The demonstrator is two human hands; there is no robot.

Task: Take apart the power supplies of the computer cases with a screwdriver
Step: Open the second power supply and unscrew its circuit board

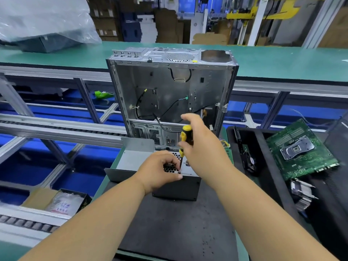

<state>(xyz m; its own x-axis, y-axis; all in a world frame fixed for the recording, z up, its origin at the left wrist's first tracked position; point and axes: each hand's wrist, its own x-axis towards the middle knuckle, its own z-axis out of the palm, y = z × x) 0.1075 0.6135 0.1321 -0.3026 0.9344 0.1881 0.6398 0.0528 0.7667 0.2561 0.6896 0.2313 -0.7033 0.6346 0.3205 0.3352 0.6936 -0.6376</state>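
Observation:
A grey power supply box (pixel 177 187) with a honeycomb grille lies on a black mat in front of me. My left hand (pixel 160 171) grips its top edge, fingers curled over the grille. My right hand (pixel 203 146) holds a yellow-and-black screwdriver (pixel 185 136) upright, its tip down at the box's top face beside my left thumb. Behind the box stands an open, gutted computer case (pixel 169 87) with loose black cables inside.
A black tray (pixel 263 147) at the right holds a green motherboard (pixel 301 149), a fan and heatsinks. A loose grey metal cover (pixel 135 157) lies left of the power supply. A roller conveyor (pixel 56 129) runs at the left, a cardboard box of bagged parts (pixel 60 202) below it.

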